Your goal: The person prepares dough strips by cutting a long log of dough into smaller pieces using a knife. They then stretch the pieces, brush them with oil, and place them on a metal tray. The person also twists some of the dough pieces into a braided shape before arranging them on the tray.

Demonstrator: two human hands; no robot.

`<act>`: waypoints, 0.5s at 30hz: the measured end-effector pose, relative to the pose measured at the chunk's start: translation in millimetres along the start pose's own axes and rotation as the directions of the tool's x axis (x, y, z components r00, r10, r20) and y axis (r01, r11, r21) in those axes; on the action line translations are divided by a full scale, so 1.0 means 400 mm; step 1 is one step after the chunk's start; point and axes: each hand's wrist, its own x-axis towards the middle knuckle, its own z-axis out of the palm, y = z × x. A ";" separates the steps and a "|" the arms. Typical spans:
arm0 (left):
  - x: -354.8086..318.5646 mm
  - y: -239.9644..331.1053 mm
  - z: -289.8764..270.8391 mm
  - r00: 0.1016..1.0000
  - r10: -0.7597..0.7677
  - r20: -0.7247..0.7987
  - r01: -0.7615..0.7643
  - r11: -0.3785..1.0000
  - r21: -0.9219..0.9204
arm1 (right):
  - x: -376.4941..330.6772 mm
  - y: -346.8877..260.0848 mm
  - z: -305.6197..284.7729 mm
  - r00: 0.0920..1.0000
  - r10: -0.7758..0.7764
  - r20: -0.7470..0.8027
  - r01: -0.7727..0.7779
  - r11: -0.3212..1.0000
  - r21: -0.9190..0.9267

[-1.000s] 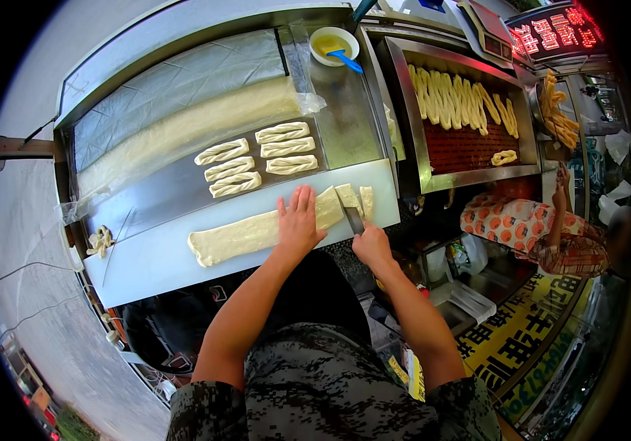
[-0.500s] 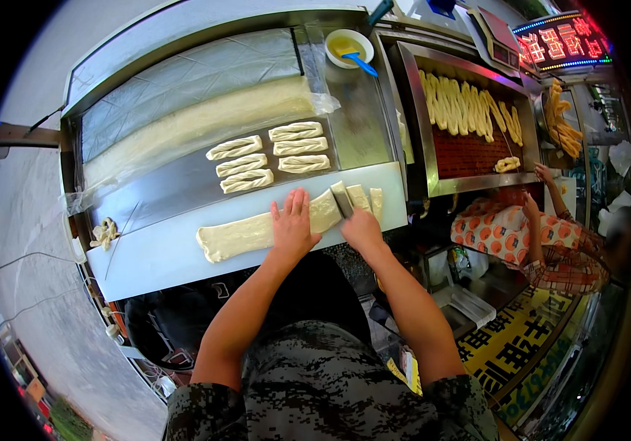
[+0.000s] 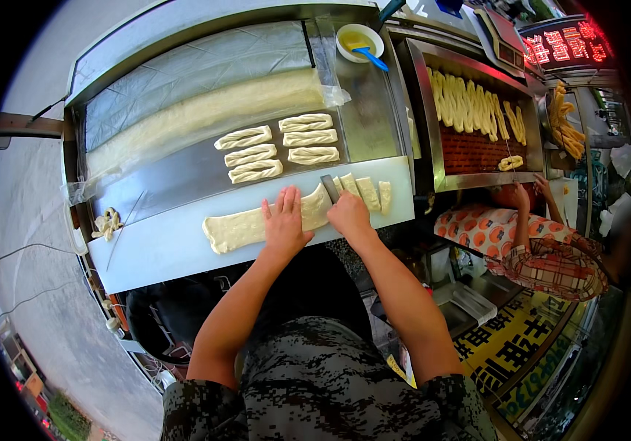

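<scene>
A flat strip of dough (image 3: 236,231) lies along the white cutting board (image 3: 153,259). Fingers stretched out, my left hand (image 3: 284,223) rests on top of the strip. My right hand (image 3: 350,217) is closed round the handle of a dough cutter (image 3: 329,189), whose blade stands at the strip's right end. Several cut dough pieces (image 3: 367,194) lie just right of the blade. Beyond the board, two columns of folded dough pieces (image 3: 254,170) sit on the metal worktop (image 3: 183,184).
A long dough roll (image 3: 205,114) lies under plastic film at the back. A white bowl (image 3: 360,42) of yellow liquid holds a blue-handled brush (image 3: 371,58). To the right is a fryer (image 3: 470,151) with dough sticks, where another person (image 3: 521,231) works. A thin stick (image 3: 126,229) crosses the board's left end.
The cutter and my right hand have moved left along the strip, and more cut pieces lie right of the blade. My left hand still lies on the dough. The co-worker's arms have shifted.
</scene>
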 end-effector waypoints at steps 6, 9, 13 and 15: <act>-0.013 -0.021 -0.003 0.999 -0.010 -0.038 0.010 1.000 -0.002 | -0.149 0.103 -0.009 0.999 0.016 0.042 -0.015 1.000 -0.015; -0.016 -0.022 -0.001 0.999 -0.003 -0.051 0.003 1.000 -0.009 | -0.187 0.092 0.051 0.992 -0.073 -0.107 0.088 0.987 0.136; -0.027 -0.042 -0.005 0.999 -0.008 -0.035 0.007 1.000 -0.010 | -0.146 -0.032 0.072 0.997 0.042 -0.066 -0.038 0.997 0.064; -0.030 -0.057 -0.010 0.999 -0.030 -0.027 0.030 1.000 0.004 | -0.071 -0.058 0.062 1.000 0.027 -0.014 -0.027 0.999 0.026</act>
